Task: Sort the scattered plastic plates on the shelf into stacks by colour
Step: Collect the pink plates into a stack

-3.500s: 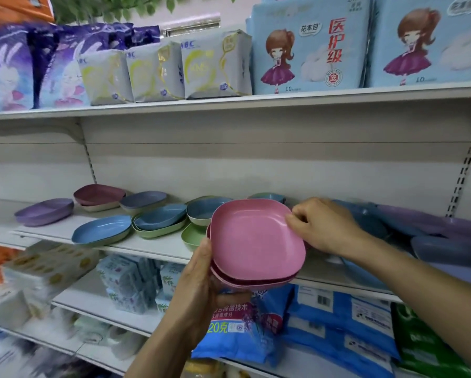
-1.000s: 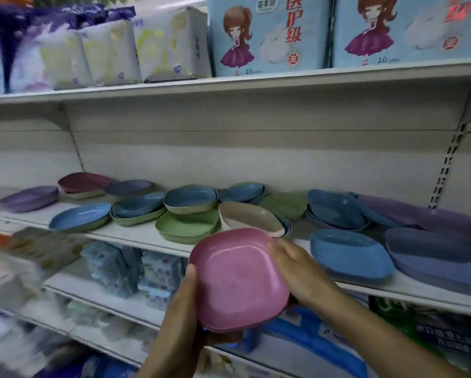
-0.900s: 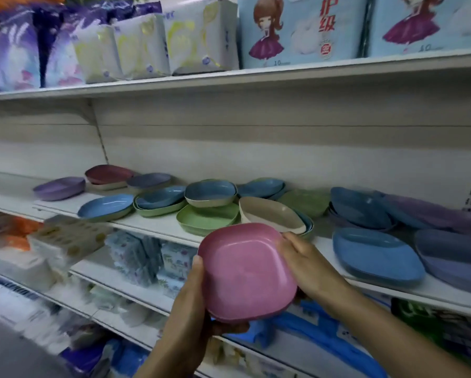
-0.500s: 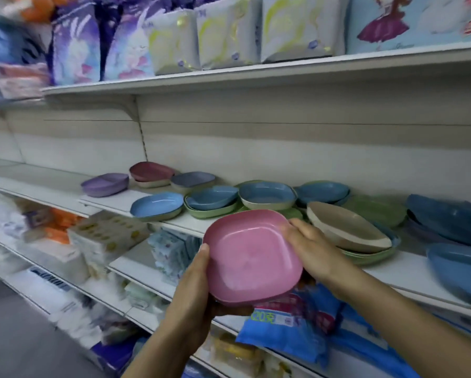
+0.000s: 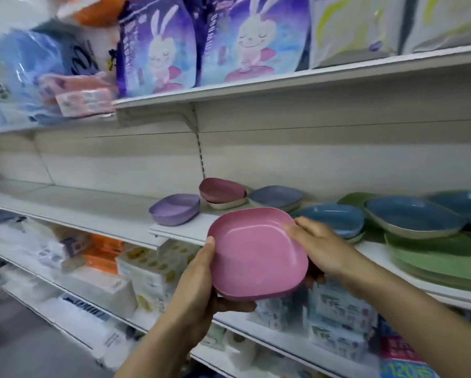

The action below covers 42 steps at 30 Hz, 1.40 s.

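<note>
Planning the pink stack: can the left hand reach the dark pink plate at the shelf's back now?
Probably not yet: the left hand and right hand both grip the pink plate. Otherwise the way looks free, with only the low purple stack near the dark pink plate.

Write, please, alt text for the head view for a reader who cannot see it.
A left hand and a right hand hold a pink plate by opposite rims before a shop shelf. On the shelf lie purple plates, a dark pink plate on a cream plate, blue plates and green plates.
</note>
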{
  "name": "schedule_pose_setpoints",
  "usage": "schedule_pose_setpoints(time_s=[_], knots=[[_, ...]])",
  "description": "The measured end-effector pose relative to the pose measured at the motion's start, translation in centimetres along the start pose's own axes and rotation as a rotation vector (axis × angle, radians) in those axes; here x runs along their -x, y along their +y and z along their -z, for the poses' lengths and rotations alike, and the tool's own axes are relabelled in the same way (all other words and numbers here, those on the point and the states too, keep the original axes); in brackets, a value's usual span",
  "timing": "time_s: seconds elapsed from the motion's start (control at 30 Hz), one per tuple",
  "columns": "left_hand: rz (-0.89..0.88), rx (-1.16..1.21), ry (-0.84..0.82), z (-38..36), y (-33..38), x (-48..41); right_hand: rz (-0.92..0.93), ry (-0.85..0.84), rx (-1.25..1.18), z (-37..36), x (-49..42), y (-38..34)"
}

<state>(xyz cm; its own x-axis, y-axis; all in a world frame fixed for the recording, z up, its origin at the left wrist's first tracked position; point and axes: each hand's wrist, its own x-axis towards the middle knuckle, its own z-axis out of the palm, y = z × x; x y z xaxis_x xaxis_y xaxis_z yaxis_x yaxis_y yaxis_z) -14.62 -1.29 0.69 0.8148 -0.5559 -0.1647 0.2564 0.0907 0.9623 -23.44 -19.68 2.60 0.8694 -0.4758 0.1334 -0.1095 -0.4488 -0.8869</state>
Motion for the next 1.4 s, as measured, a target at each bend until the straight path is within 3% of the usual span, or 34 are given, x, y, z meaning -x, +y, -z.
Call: schedule_pose_setpoints(time_s=[0.17, 0.33, 0.53, 0.77, 0.97, 1.2, 1.4], knots=[[-0.022, 0.026, -0.003, 4.2, 2.4, -3.9, -0.012, -0.077, 0.043, -3.1, -5.7, -2.6], [-0.041, 0.069, 0.106, 7.3, 3.9, -6.6, 0.040, -0.155, 0.171, -4.9, -12.7, -3.9], [-0.077, 0.103, 0.174, 12.2, 5.2, -10.0, 0.087, -0.039, 0.435, -8.1, -20.2, -3.9], [-0.092, 0.073, 0.158, 18.7, 8.0, -15.7, -0.174, 0.105, 0.688, -12.2, -27.1, -3.3], [-0.050, 0.048, 0.068, 22.6, 10.0, -19.1, -0.220, 0.155, 0.655, -15.2, -28.0, -3.5], [0.008, 0.055, -0.040, 24.8, 10.9, -21.9, -0.314, 0.152, 0.274, -18.3, -26.9, -4.0], [0.033, 0.107, -0.082, 25.2, 10.4, -22.5, -0.477, 0.370, 0.396, -15.9, -26.0, -5.6]])
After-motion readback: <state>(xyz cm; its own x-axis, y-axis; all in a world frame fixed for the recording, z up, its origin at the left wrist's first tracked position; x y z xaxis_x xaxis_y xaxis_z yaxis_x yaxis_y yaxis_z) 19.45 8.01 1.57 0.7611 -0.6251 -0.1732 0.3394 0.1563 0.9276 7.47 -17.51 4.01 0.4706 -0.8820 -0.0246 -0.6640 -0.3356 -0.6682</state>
